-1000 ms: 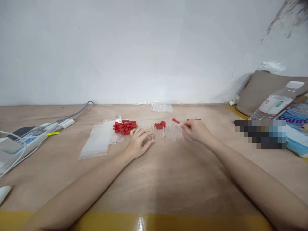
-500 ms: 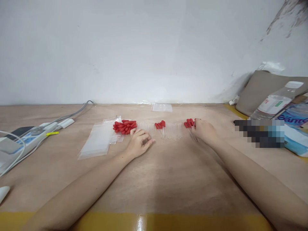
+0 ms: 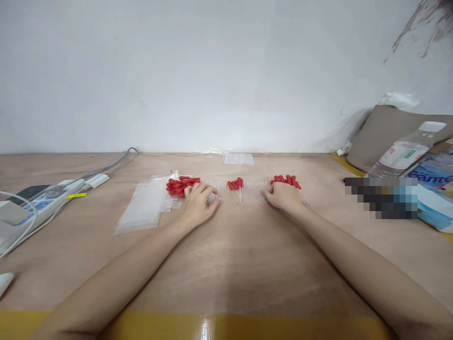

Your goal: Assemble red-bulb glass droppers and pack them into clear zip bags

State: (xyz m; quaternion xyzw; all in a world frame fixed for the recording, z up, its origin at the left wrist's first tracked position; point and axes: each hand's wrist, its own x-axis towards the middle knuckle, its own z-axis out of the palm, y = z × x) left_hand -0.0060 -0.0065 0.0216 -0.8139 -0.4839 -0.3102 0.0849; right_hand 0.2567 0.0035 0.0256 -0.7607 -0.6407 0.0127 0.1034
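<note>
My left hand [image 3: 200, 203] rests at the right edge of a pile of red rubber bulbs [image 3: 177, 187], its thumb held apart from the fingers. Its fingertips touch the bulbs, and part of the pile is hidden behind it. Thin clear tubes [image 3: 220, 192] lie side by side just right of this hand. Red-bulbed droppers [image 3: 235, 185] sit in the middle, with another row of clear tubes [image 3: 253, 192] beside them. My right hand [image 3: 285, 195] is closed at that row's right end; whatever its fingertips pinch is too small to make out. More red-bulbed droppers [image 3: 288, 180] lie behind it.
Clear plastic bags [image 3: 139, 208] lie left of the bulbs, and a small zip bag [image 3: 238, 158] lies near the wall. A power strip [image 3: 42, 205] with cables is far left. A plastic bottle [image 3: 403, 148] and a blue packet [image 3: 437, 205] stand at the right.
My right hand has left the right-hand droppers and moved left and nearer to the clear tubes, uncovering more red bulbs. My left hand has shifted slightly left onto the bulb pile.
</note>
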